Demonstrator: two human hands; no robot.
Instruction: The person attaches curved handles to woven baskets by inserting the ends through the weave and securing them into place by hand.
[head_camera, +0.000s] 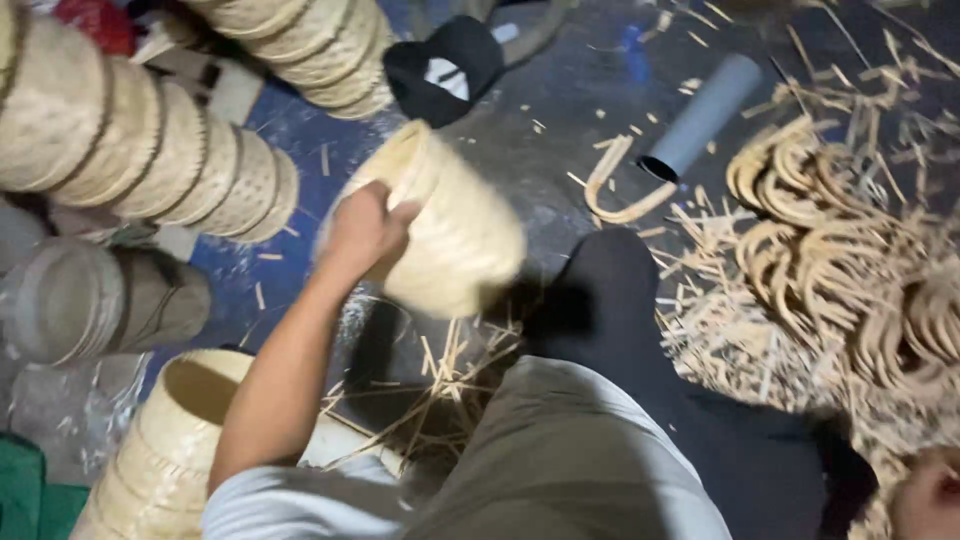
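Observation:
My left hand (362, 232) grips the rim of a pale woven bamboo basket (448, 228) and holds it above the dark floor, tilted, its outline blurred. My right hand (930, 495) shows only partly at the bottom right corner, beside a heap of curved bamboo strips (850, 270); whether it holds anything is not visible. My legs, one in black and one in grey cloth, stretch out below the basket.
Nested stacks of woven baskets lie at the top left (150, 140), the top middle (320, 45) and the bottom left (170, 440). A grey pipe (700, 115), one bent bamboo strip (620, 190), a black cap (445, 65) and scattered splinters lie on the floor.

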